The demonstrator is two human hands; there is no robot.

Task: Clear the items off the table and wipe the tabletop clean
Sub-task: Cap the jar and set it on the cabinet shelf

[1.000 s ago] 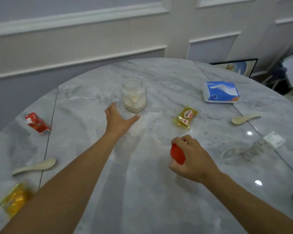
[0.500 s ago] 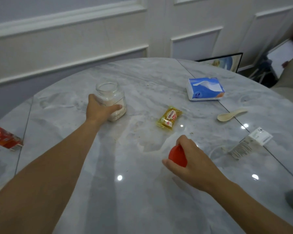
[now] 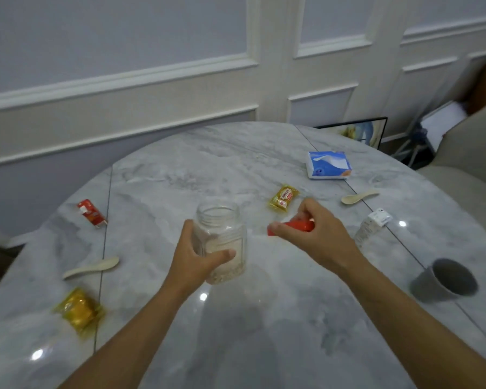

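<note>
Far left on the marble table (image 3: 180, 169) we have a yellow wrapper (image 3: 77, 311) crumpled near the front edge, a pale spoon (image 3: 91, 268) lying just behind it, and further back a small red packet (image 3: 91, 213) flat on the stone. Into the middle now, and here's the left hand (image 3: 194, 262), fingers and thumb wrapped round the lower half of the glass jar (image 3: 222, 228), thumb across the front. The jar is upright, its mouth open with nothing on it, pale grainy stuff filling the bottom part; whether its base touches the tabletop we cannot tell. Just to its right the right hand (image 3: 320, 240) pinches a red lid (image 3: 300, 226) between thumb and curled fingers, level with the jar's shoulder, close beside the glass but not touching it. Behind that hand lies a second yellow wrapper (image 3: 283, 197), and further back a blue and white tissue pack (image 3: 328, 165). On we go to the right, where a second spoon (image 3: 359, 196) lies by a seam in the tabletop, a white carton (image 3: 372, 226) lies on its side beyond the right wrist, and a grey cup (image 3: 446, 279) sits near the right edge. Beyond the table a dark-framed picture (image 3: 357, 130) leans at the foot of the panelled wall (image 3: 124, 51).
</note>
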